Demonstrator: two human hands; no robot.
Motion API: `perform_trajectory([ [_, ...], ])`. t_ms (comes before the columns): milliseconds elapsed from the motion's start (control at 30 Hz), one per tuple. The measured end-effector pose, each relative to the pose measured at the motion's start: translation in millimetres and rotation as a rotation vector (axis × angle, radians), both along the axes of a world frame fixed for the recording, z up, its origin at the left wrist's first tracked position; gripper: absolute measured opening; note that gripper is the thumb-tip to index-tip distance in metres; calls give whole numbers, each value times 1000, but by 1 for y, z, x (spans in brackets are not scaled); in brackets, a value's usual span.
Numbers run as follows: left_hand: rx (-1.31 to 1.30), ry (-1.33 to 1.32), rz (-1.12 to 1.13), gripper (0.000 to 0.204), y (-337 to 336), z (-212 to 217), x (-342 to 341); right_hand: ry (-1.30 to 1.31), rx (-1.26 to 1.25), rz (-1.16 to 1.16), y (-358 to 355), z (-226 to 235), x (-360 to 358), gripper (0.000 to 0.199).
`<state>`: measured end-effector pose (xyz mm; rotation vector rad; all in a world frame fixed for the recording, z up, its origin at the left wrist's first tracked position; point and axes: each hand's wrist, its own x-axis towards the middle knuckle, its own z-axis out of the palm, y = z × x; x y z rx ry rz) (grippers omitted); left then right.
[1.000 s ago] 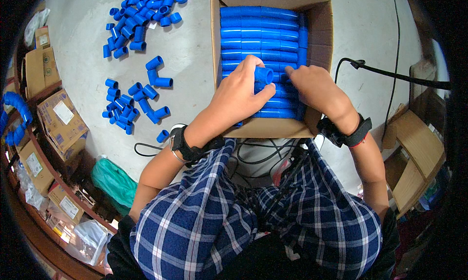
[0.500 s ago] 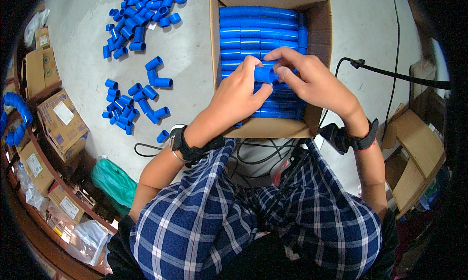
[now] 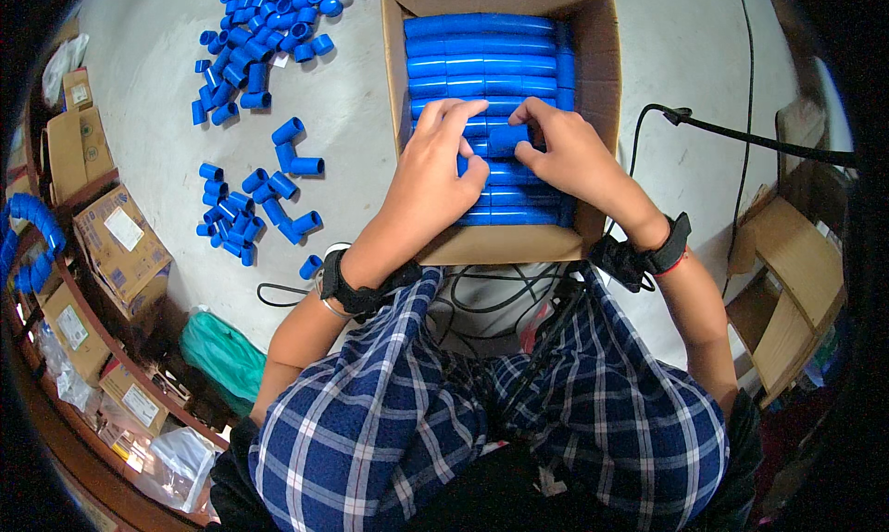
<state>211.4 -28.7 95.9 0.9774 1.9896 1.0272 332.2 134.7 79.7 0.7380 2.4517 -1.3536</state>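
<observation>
A cardboard box (image 3: 505, 248) stands open before my knees, holding neat rows of blue plastic pipe couplings (image 3: 491, 66). Over those rows, my right hand (image 3: 576, 157) pinches one blue pipe coupling (image 3: 507, 141) between thumb and fingers. My left hand (image 3: 432, 164) is just to its left, above the box's left side, thumb and fingers apart. Blue shows behind the left fingertips, apparently couplings lying in the box. Both hands partly cover the rows beneath them.
Loose couplings (image 3: 231, 219) lie scattered on the grey floor to the left, with a bigger heap (image 3: 269, 23) farther off. Cartons (image 3: 120, 231) and a green bag (image 3: 220, 354) line the left side. A black cable (image 3: 741, 141) runs at right, near an open carton (image 3: 787, 282).
The coupling has passed from my left hand to my right hand. My left fingers have spread and moved slightly left. The view has shifted a little.
</observation>
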Motion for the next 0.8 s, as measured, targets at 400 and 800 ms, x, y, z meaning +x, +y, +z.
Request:
perform_trajectory([
  [400,-143,402,-325,43,-9,-12,8,65,89,55,-17,-16,9,22],
  [800,37,452,-284,19,-25,13,-5,231,-51,45,-36,-28,0,22],
])
